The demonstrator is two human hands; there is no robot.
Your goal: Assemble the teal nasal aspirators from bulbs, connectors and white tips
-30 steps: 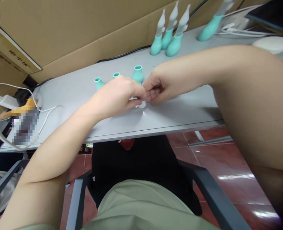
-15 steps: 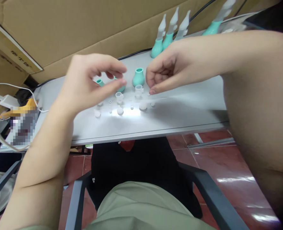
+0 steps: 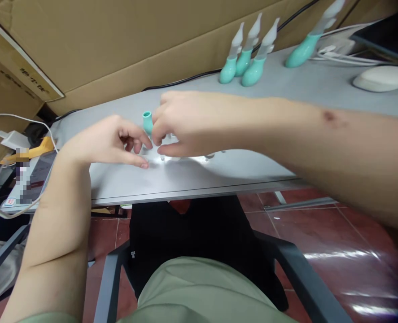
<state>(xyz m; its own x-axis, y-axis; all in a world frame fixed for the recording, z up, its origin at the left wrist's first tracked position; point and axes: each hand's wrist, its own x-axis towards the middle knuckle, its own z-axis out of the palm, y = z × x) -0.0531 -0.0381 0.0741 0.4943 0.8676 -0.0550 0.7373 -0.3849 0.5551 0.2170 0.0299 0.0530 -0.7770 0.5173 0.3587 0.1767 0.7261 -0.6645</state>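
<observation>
My left hand is low over the table, thumb and index fingertip apart, with nothing visible between them. Close beside it, my right hand reaches across with curled fingers; a small gap shows between its thumb and index fingertip. A teal rubber bulb with an open neck stands just behind the fingertips. Small whitish parts, such as a round piece, lie under and in front of my right hand, which hides most of them and the other loose bulbs.
Several assembled teal bulbs with clear tubes and white tips are at the back right. Farther right are a white mouse and cables. A cardboard wall borders the back. A yellow item and white charger are at left.
My right hand has moved left and down across the small parts, covering them. My left hand has lowered toward the table and slightly left. The hands are now close together.
</observation>
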